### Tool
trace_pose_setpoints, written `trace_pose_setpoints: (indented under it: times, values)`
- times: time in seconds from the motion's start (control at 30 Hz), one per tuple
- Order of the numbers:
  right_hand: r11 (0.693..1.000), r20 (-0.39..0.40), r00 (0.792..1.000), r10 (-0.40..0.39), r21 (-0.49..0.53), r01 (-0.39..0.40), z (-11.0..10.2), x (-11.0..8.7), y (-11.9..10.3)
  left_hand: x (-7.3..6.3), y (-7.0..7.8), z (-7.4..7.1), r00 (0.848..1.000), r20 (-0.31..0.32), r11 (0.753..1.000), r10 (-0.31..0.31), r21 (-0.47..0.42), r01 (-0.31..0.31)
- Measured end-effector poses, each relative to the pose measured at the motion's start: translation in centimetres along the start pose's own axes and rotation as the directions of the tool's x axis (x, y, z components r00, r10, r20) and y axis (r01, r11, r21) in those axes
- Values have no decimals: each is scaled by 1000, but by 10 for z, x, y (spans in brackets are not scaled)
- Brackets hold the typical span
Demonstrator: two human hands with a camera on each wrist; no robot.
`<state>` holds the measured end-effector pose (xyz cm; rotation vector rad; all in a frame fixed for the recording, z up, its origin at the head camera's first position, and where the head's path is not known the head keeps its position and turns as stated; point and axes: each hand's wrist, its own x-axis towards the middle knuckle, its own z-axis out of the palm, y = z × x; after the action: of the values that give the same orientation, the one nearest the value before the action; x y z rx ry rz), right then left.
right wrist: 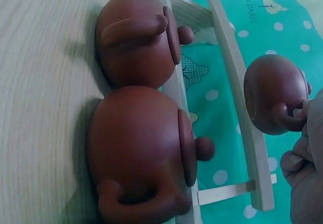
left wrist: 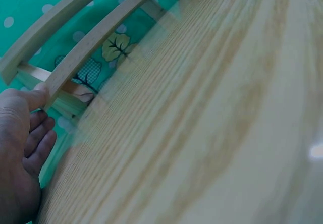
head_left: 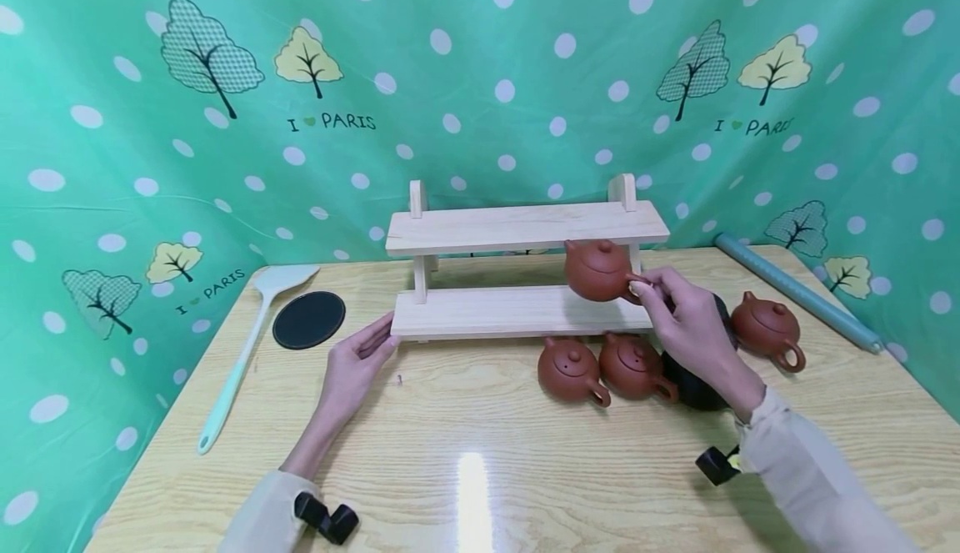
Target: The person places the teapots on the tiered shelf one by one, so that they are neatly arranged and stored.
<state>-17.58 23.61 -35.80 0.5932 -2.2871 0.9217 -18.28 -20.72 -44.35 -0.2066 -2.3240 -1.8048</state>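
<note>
My right hand (head_left: 692, 321) pinches the handle of a reddish-brown teapot (head_left: 597, 271), held in the air in front of the two-tier wooden shelf (head_left: 517, 313), between its two boards as the head view shows it. At the left end of the lower board my left hand (head_left: 358, 369) grips the wood, its thumb on the board's edge in the left wrist view. Two more teapots stand side by side on the table before the shelf, one on the left (head_left: 567, 369) and one on the right (head_left: 632, 367). Both lids and handles show in the right wrist view.
Another teapot (head_left: 767, 329) stands farther right, beyond a black object (head_left: 693, 382) partly hidden by my right hand. A teal roll (head_left: 798, 293) lies along the right edge. On the left are a black round mat (head_left: 309, 319) and a pale turquoise spatula (head_left: 238, 369).
</note>
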Motion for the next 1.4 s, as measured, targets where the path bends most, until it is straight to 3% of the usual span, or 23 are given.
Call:
trace_pose_setpoints:
  times: [0.4, 0.67, 1.4]
  values:
    - [997, -7, 1000, -18, 70, 19, 11, 13, -9, 1, 0, 1, 1000, -2, 1000, 3, -8, -3]
    - [995, 17, 999, -31, 93, 29, 21, 21, -10, 1, -1, 1, 1000, -7, 1000, 7, -4, -7]
    - [992, -9, 1000, -22, 126, 23, 41, 43, -20, 0, 0, 0, 1000, 0, 1000, -7, -21, 7]
